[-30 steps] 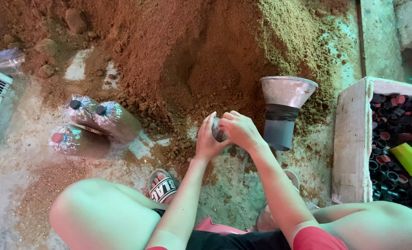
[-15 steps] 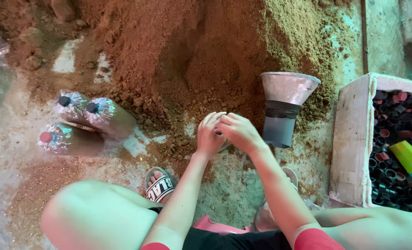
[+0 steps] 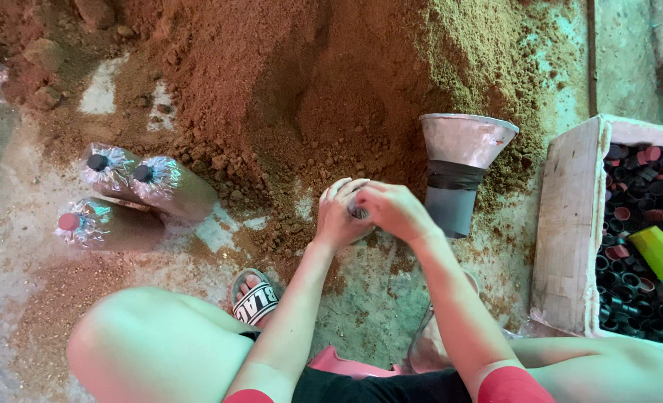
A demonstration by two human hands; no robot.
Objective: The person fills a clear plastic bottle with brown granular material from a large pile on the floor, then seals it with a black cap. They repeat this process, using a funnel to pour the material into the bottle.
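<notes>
Both hands meet low in front of the crouched body, fingers closed.

The left hand (image 3: 339,216) and the right hand (image 3: 395,211) press together, fingertips touching, each curled inward around something small that is mostly hidden between them (only a dark sliver shows). The left forearm rises straight from below, wrist slightly bent back; the right forearm comes in on a slant from lower right, wrist arched over the knuckles. Bare knees flank both arms, the left one large in the foreground.
</notes>
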